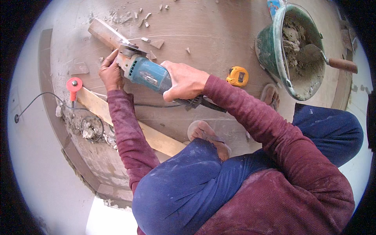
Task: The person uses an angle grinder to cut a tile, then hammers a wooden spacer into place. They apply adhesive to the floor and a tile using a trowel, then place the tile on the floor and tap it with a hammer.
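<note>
Dusty tiled floor carries a tile strip pinned under the left hand, while the right hand grips a blue angle grinder.

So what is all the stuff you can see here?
angle grinder: 1, teal, under both hands
tile strip: 1, brown, at the grinder's disc
tile chips: many, pale, floor above
wooden plank: 1, pale, lower left
chisel: 1, red guard, by plank
tape measure: 1, yellow, floor middle
bucket: 1, green, mortar inside
trowel: 1, wooden handle, in bucket
sandals: 2, on feet
left hand: on the grinder's front
right hand: gripping the grinder's body
</note>
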`<state>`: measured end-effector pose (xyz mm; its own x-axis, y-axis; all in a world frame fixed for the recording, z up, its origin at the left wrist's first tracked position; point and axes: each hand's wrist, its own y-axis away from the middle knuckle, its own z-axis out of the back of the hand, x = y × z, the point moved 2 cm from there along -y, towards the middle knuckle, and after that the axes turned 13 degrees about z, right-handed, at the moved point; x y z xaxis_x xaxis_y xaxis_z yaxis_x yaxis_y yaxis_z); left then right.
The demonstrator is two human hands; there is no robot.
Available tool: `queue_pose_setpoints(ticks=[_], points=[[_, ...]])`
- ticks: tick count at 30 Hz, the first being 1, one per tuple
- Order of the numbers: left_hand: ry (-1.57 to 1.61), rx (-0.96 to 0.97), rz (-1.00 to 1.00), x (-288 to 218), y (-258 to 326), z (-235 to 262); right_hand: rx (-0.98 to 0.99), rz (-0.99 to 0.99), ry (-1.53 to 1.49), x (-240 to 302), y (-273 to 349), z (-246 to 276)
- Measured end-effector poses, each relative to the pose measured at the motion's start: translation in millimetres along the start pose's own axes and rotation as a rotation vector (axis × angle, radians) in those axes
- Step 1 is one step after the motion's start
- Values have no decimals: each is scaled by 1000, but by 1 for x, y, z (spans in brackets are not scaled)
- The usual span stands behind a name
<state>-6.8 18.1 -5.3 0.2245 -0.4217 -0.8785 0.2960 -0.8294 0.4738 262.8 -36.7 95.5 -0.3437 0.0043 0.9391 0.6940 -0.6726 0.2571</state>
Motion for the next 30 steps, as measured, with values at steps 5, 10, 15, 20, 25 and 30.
queue_pose_setpoints(ticks=[5, 10, 15, 20, 25, 30], points=[[22, 31, 5, 1, 3, -10, -13, 12, 5, -1, -2, 4], [2, -22, 41, 2, 5, -10, 1, -11, 22, -2, 1, 4], [35, 11, -9, 3, 2, -6, 4, 0, 14, -3, 2, 2], [19, 11, 9, 0, 6, -11, -16, 30, -19, -3, -1, 1], [17, 1, 14, -2, 7, -8, -10, 31, -10, 1, -1, 1], [23, -3, 8, -2, 8, -7, 5, 9, -21, 2, -2, 1]])
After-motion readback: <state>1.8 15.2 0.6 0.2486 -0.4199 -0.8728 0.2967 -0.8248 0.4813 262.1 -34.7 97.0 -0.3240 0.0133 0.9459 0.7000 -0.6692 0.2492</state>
